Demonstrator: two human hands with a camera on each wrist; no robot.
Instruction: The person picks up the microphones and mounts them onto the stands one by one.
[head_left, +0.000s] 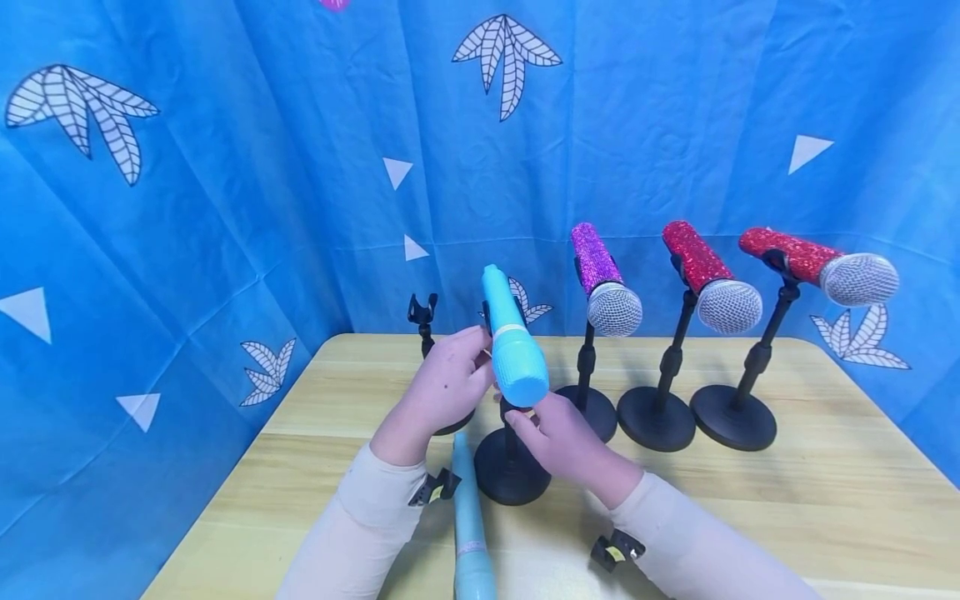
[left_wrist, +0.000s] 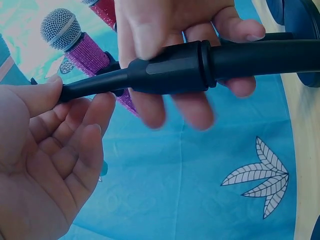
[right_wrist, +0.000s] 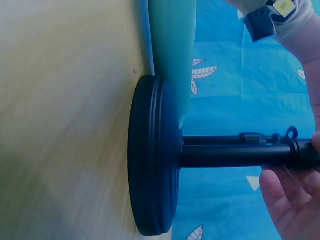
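A light-blue microphone [head_left: 519,362] sits tilted in the clip of a black microphone stand [head_left: 512,471], its head toward me. My left hand [head_left: 450,375] pinches the thin upper pole just under the clip, as the left wrist view shows. Lower down, my right hand [head_left: 566,442] holds the thicker collar [left_wrist: 172,67] of the same stand between thumb and fingers; the thumb looks blurred. The round base [right_wrist: 155,155] stands on the table. A second light-blue microphone [head_left: 470,517] lies on the table beside my left forearm.
A black stand with a bare clip [head_left: 423,310] is behind my left hand. To the right stand a purple glitter microphone [head_left: 596,258] and two red glitter microphones [head_left: 697,254], each on a black stand. A blue patterned cloth [head_left: 480,183] hangs behind the wooden table [head_left: 825,483].
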